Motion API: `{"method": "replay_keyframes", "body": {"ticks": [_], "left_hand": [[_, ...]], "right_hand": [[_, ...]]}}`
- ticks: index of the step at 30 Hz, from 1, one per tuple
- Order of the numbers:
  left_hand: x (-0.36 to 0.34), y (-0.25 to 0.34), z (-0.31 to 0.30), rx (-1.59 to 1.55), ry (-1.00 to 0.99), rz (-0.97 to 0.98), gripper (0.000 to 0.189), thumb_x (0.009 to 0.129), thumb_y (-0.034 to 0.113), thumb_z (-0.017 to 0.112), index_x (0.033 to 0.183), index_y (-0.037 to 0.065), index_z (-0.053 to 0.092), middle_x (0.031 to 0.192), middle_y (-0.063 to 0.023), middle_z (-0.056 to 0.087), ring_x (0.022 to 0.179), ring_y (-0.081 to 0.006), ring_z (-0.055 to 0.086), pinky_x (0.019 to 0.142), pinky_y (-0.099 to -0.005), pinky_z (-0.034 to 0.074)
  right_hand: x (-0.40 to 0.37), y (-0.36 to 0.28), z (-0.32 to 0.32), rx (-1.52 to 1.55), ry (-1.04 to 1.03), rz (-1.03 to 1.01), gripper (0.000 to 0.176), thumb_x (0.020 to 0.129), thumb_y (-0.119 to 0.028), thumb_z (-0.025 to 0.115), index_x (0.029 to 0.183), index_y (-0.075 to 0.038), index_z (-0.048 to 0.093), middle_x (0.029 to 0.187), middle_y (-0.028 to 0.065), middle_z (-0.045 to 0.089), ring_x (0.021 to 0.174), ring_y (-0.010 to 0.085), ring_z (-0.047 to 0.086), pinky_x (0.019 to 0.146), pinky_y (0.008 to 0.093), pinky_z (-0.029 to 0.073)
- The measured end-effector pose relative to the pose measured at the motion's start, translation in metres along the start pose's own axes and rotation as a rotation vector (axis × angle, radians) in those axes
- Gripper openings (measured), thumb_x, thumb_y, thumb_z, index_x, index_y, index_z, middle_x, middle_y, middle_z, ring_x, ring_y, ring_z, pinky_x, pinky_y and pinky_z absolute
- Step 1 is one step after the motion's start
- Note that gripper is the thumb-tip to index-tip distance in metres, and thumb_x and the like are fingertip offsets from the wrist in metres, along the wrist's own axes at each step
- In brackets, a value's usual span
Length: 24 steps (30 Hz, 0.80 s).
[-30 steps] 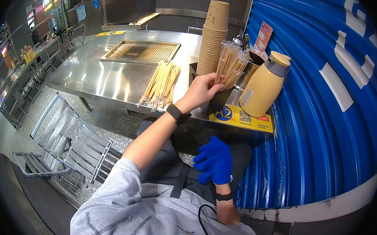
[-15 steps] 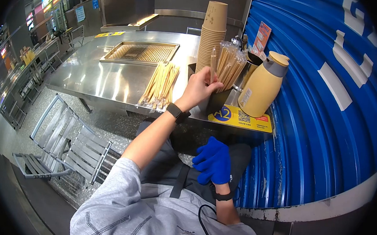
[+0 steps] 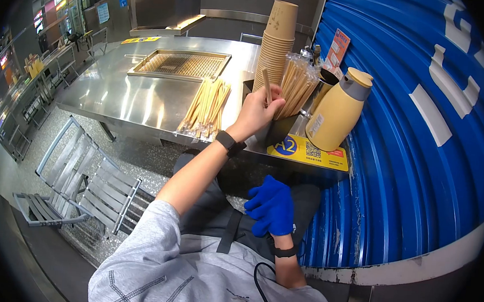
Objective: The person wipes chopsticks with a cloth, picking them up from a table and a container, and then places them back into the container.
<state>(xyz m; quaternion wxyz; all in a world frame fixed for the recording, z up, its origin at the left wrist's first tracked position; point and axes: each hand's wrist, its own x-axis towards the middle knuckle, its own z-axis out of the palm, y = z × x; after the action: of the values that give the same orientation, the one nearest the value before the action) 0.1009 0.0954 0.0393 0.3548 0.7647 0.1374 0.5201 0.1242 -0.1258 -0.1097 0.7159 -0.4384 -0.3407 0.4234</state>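
My left hand [image 3: 257,110], bare and with a dark watch at the wrist, pinches a slim pair of chopsticks [image 3: 267,84] that stands nearly upright. It is over the left side of a dark holder [image 3: 280,130]. Many paper-and-plastic-wrapped chopsticks [image 3: 298,90] stand in that holder, just right of my fingers. Behind them rises a tall stack of brown paper cups [image 3: 276,44]. A loose pile of wrapped chopsticks [image 3: 207,106] lies on the table, left of my hand. My right hand [image 3: 272,207], in a blue glove, rests over my lap with loosely bent fingers and nothing visible in it.
The steel table [image 3: 105,94] has a grill mesh [image 3: 180,64] set into it. A yellow jug [image 3: 337,113] stands by the blue shutter wall [image 3: 397,178], near a yellow A2 sticker [image 3: 285,147]. Grey folding chairs [image 3: 107,195] stand at lower left.
The chopsticks in my left hand now lean slightly left, and the hand has shifted a little left and down from the standing bundle. The gloved right hand has barely moved.
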Motion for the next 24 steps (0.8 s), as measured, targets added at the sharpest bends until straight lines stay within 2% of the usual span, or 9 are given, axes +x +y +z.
{"method": "replay_keyframes", "body": {"ticks": [3,5,8,11,15,17,18,21,24], "left_hand": [[0.001,0.014,-0.004,0.038,0.079,-0.013,0.019,0.088,0.011,0.062,0.104,0.0,0.06,0.079,-0.0066,0.066,0.072,-0.0102,0.061,0.064,-0.0254,0.049],[0.004,0.017,-0.008,0.028,0.143,0.012,0.021,0.09,0.011,0.06,0.107,-0.001,0.058,0.082,-0.0069,0.066,0.073,-0.0108,0.061,0.065,-0.0251,0.049],[0.009,0.025,-0.018,-0.114,0.275,0.099,0.019,0.091,0.011,0.058,0.105,-0.002,0.057,0.085,-0.0071,0.066,0.077,-0.011,0.061,0.068,-0.024,0.048],[0.007,0.048,-0.04,-0.219,0.319,0.149,0.015,0.091,0.009,0.059,0.102,-0.001,0.057,0.084,-0.0052,0.065,0.076,-0.0095,0.06,0.067,-0.0222,0.047],[-0.031,0.101,-0.07,-0.167,0.181,0.106,0.012,0.091,0.007,0.058,0.1,-0.001,0.058,0.083,-0.0023,0.063,0.071,-0.0055,0.056,0.062,-0.0187,0.043],[-0.056,0.114,-0.078,-0.19,0.016,0.022,0.011,0.091,0.007,0.058,0.099,0.0,0.057,0.083,-0.002,0.063,0.071,-0.0053,0.056,0.062,-0.0183,0.043],[-0.067,0.112,-0.077,-0.227,-0.074,0.007,0.011,0.091,0.008,0.057,0.099,0.0,0.058,0.087,-0.0022,0.062,0.073,-0.0042,0.055,0.061,-0.0174,0.042],[-0.092,0.104,-0.07,-0.464,-0.285,-0.274,0.016,0.092,0.011,0.059,0.102,0.003,0.051,0.085,0.0007,0.058,0.073,-0.0035,0.053,0.062,-0.0171,0.042],[-0.109,0.071,-0.055,-0.459,-0.24,-0.297,0.02,0.092,0.01,0.058,0.108,0.004,0.046,0.088,0.0014,0.053,0.075,-0.0036,0.051,0.061,-0.0176,0.043]], "right_hand": [[0.002,0.004,-0.004,-0.034,-0.039,0.001,0.024,0.096,-0.02,0.045,0.102,0.0,0.056,0.086,0.0087,0.063,0.071,0.0147,0.06,0.06,0.0239,0.049],[0.004,0.001,-0.009,-0.003,-0.052,0.079,0.019,0.09,-0.013,0.051,0.101,0.003,0.054,0.088,0.0128,0.063,0.081,0.0191,0.062,0.068,0.027,0.051],[0.012,-0.003,-0.014,-0.324,-0.123,-0.289,0.021,0.092,-0.017,0.049,0.102,0.0,0.055,0.087,0.0106,0.063,0.077,0.0178,0.062,0.064,0.0262,0.051],[0.011,-0.018,-0.012,-0.338,-0.044,-0.26,0.02,0.092,-0.018,0.049,0.102,-0.001,0.055,0.087,0.0105,0.063,0.077,0.018,0.062,0.064,0.0265,0.051],[0.002,-0.035,-0.004,-0.394,0.043,-0.291,0.021,0.092,-0.018,0.05,0.102,-0.001,0.055,0.087,0.0104,0.063,0.078,0.0183,0.062,0.064,0.0269,0.051],[-0.003,-0.041,0.003,-0.457,0.04,-0.318,0.021,0.092,-0.018,0.05,0.103,-0.001,0.055,0.088,0.0104,0.063,0.078,0.0185,0.062,0.065,0.0271,0.051],[-0.006,-0.044,0.006,-0.503,0.021,-0.327,0.021,0.092,-0.018,0.051,0.103,-0.001,0.055,0.088,0.0104,0.063,0.078,0.0186,0.062,0.065,0.0272,0.051],[-0.008,-0.046,0.019,-0.653,-0.047,-0.351,0.021,0.091,-0.018,0.051,0.103,-0.001,0.055,0.088,0.0103,0.063,0.079,0.0188,0.062,0.065,0.0275,0.051],[-0.003,-0.039,0.029,-0.774,-0.095,-0.35,0.021,0.091,-0.018,0.052,0.104,-0.001,0.055,0.088,0.0103,0.062,0.079,0.019,0.062,0.065,0.0278,0.052]]}}
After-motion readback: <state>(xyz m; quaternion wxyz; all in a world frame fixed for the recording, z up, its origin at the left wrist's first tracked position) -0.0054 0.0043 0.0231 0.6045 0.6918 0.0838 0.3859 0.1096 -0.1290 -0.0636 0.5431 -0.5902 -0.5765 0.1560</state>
